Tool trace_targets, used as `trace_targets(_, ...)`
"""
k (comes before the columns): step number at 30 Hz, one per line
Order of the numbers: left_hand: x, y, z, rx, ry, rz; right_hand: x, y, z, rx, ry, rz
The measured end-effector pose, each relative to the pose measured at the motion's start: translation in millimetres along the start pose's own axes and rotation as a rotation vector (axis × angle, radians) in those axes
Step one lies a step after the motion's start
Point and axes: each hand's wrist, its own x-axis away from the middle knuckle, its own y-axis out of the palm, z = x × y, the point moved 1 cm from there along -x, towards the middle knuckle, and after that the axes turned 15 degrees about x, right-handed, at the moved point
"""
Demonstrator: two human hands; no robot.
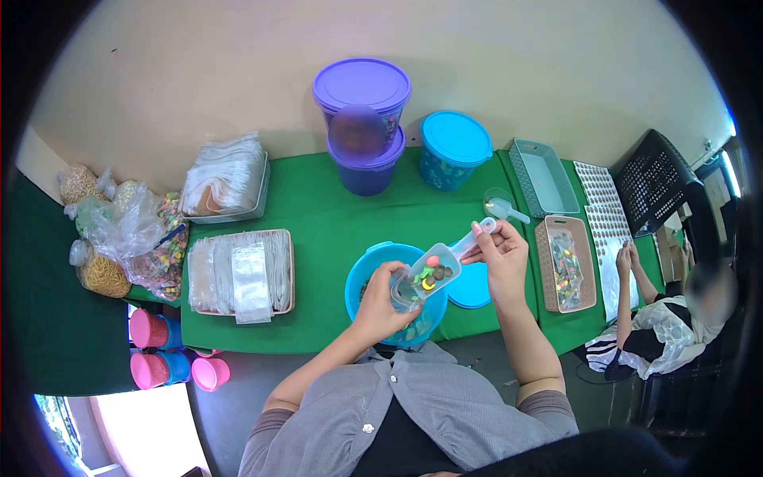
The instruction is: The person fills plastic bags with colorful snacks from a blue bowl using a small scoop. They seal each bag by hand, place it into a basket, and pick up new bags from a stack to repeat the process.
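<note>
My right hand grips the handle of a clear plastic scoop filled with small colourful pieces. The scoop tilts down toward a small clear bag that my left hand holds open at its mouth. Both hands hover over a blue tub on the green table, with the tub's blue lid lying just to its right.
Trays of empty clear bags sit at the left, with bags of snacks beyond. Purple tubs and a teal tub stand at the back. A brown tray of filled bags lies right. Another person works at the far right.
</note>
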Motion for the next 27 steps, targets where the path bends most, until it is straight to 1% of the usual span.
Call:
trace_targets(8,-2,2,-3,-0.011,-0.015,0.002,4,0,6,0.004,-0.047,0.037)
trace_targets(14,0,0,-10,0.002,-0.009,0.004,2,-3,15,-0.019,-0.012,0.070)
trace_targets(16,0,-2,-7,0.016,-0.022,0.033,1,-6,22,-0.110,0.008,0.121)
trace_targets(17,0,-2,-5,0.021,-0.017,0.024,0,-8,26,-0.105,0.004,0.131)
trace_targets(19,-1,-8,-1,0.057,0.008,0.180,-2,-13,37,-0.102,0.001,0.159)
trace_targets(20,-3,-11,0,0.062,0.013,0.164,-2,-13,43,-0.099,-0.003,0.176)
trace_targets(22,-6,-21,2,0.080,0.081,0.283,2,-7,58,-0.063,0.024,0.126)
trace_targets(23,-5,-25,3,0.091,0.073,0.299,7,-4,69,-0.052,0.064,0.091)
trace_targets(24,-7,-28,8,0.098,0.074,0.269,11,0,83,-0.011,0.100,0.014)
trace_targets(25,-8,-30,15,0.134,0.076,0.304,15,4,99,0.033,0.137,-0.059)
trace_targets(26,-10,-31,19,0.174,0.075,0.336,21,10,115,0.160,0.107,-0.098)
trace_targets(27,-11,-31,20,0.190,0.075,0.302,28,17,125,0.289,0.082,-0.139)
